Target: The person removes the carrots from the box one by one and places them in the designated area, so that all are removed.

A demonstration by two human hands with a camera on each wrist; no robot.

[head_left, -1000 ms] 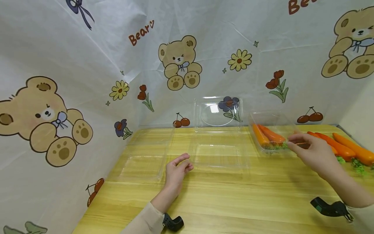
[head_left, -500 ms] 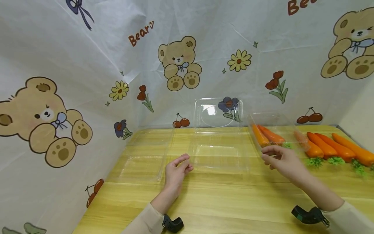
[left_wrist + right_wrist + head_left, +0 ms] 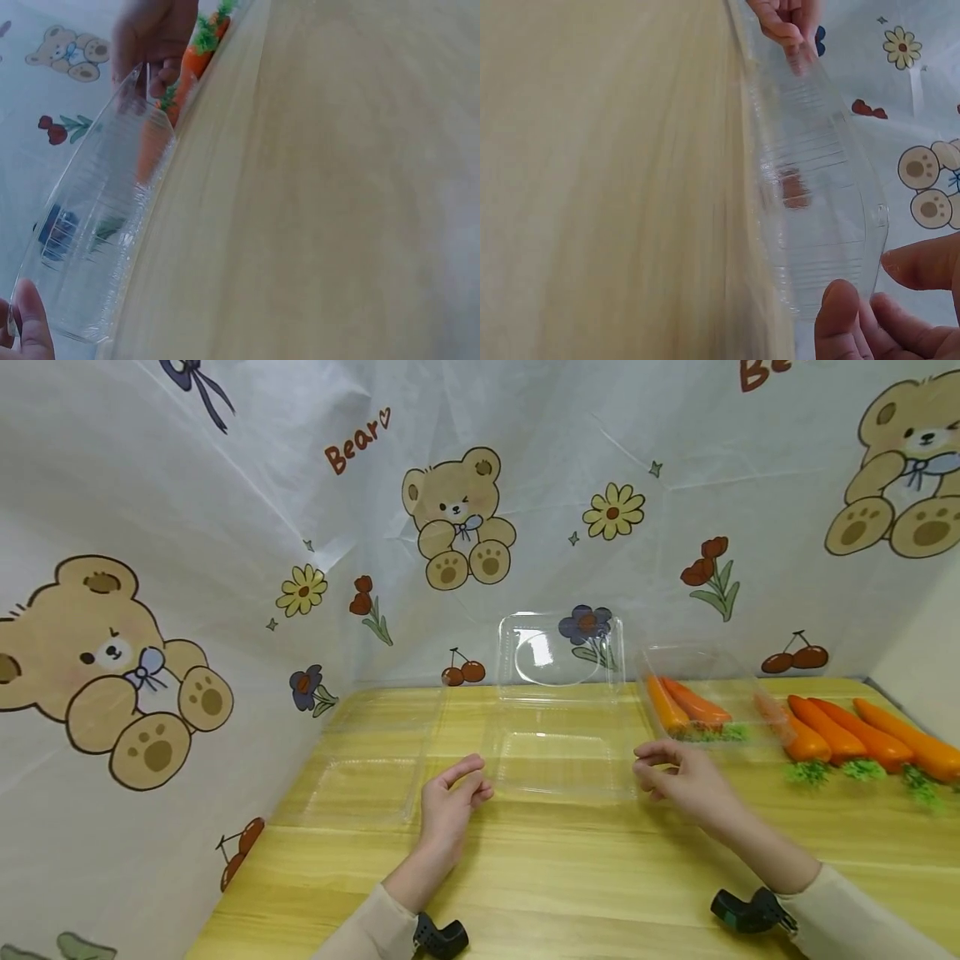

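Tabletop (image 3: 570, 868) spreads across the foreground, its back edge meeting the printed cloth (image 3: 420, 618). The middle clear box (image 3: 555, 762) lies lengthwise left to right, lid (image 3: 558, 652) raised behind. The left hand (image 3: 444, 806) pinches that box's near left corner; the right hand (image 3: 693, 781) is at its right corner, grip unclear. The right box (image 3: 697, 660) holds carrots (image 3: 666, 708), green ends nearest.

The right hand (image 3: 686, 777) has moved from well to the right of the middle box (image 3: 558, 760) to just beside its right front corner. The right sleeve (image 3: 847, 910) and black wrist device (image 3: 753, 910) have shifted nearer the middle box accordingly. Right of the middle box, the leftmost loose carrot (image 3: 806, 743), partly covered one second ago, is now unobstructed by the hand.
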